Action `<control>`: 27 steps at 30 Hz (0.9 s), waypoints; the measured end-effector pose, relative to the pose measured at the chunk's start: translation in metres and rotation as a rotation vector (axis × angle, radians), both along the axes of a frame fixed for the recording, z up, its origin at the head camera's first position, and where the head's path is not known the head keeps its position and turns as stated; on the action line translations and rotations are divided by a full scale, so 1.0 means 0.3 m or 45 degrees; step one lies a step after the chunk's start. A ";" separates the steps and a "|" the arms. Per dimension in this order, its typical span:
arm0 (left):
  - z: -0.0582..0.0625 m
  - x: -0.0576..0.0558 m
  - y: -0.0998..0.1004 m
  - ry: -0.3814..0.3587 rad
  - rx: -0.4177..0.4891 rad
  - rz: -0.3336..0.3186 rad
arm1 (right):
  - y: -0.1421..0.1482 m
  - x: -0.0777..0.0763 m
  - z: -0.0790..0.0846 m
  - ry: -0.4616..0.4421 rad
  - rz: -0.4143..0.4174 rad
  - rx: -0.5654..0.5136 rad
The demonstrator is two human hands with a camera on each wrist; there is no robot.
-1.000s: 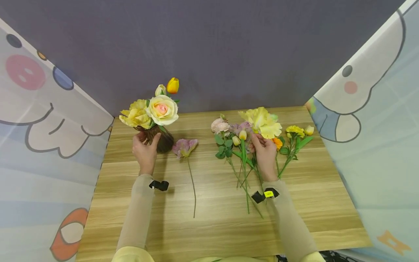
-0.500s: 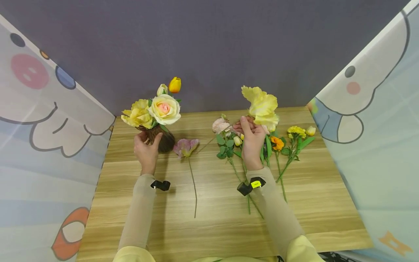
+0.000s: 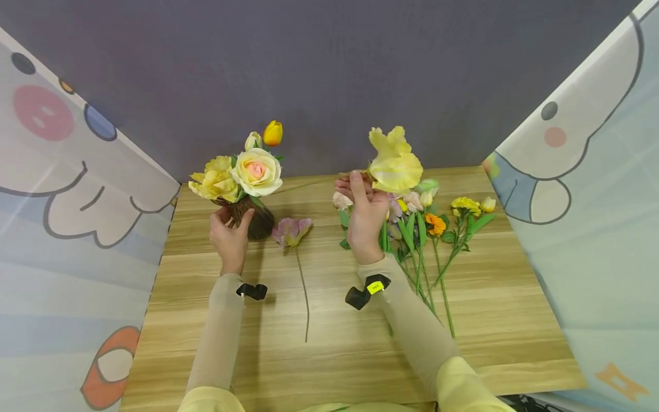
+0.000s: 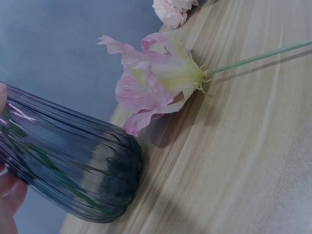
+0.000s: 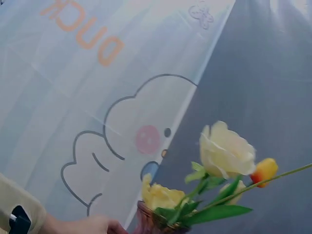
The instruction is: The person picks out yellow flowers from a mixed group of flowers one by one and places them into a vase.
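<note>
At the left of the table, my left hand (image 3: 229,243) grips a ribbed, dark translucent glass vase (image 3: 261,222). The vase (image 4: 92,161) leans to one side in the left wrist view, green stems showing inside. From its mouth rise a cream rose (image 3: 256,171), a yellow ruffled flower (image 3: 215,180), a white bud (image 3: 253,141) and a yellow-orange tulip (image 3: 273,133). My right hand (image 3: 366,217) holds another yellow ruffled flower (image 3: 396,163) by its stem, bloom to the right. That thin stem (image 5: 287,171) points left toward the bouquet.
A pink-purple flower (image 3: 291,232) lies beside the vase on the wooden table (image 3: 340,366). Right of it lie several flowers, among them an orange bloom (image 3: 436,225) and a yellow cluster (image 3: 465,206). A dark panel (image 3: 329,74) closes the back; printed side walls flank the table.
My right hand has lifted the yellow ruffled flower from the pile and carried it left, its stem swinging round toward the vase. My left hand has stayed on the vase.
</note>
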State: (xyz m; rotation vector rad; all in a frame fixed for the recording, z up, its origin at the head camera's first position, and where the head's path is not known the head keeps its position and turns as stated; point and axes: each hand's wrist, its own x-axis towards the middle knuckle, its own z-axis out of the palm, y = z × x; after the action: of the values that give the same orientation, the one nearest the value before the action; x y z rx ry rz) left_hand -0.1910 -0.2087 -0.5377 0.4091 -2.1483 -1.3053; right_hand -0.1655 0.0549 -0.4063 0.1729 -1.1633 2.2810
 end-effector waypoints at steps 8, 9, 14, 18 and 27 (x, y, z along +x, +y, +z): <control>-0.002 0.004 0.005 -0.001 -0.003 -0.005 | -0.074 -0.014 0.004 0.038 0.050 0.083; -0.002 0.003 0.005 -0.003 0.001 -0.005 | -0.081 -0.016 0.003 0.047 0.056 0.089; -0.002 0.002 0.005 0.007 0.017 -0.009 | -0.122 -0.026 -0.008 0.065 0.088 0.133; -0.001 0.004 0.002 -0.003 0.008 -0.007 | -0.158 -0.028 -0.020 0.088 0.076 0.209; 0.003 0.005 -0.002 -0.023 0.025 -0.010 | -0.253 0.003 -0.004 0.148 0.197 0.253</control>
State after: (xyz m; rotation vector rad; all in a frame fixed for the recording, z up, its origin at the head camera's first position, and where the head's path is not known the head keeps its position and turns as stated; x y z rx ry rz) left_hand -0.1895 -0.2092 -0.5368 0.4226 -2.1555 -1.3330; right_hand -0.1645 -0.0209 -0.4076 0.4806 -1.3546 2.2486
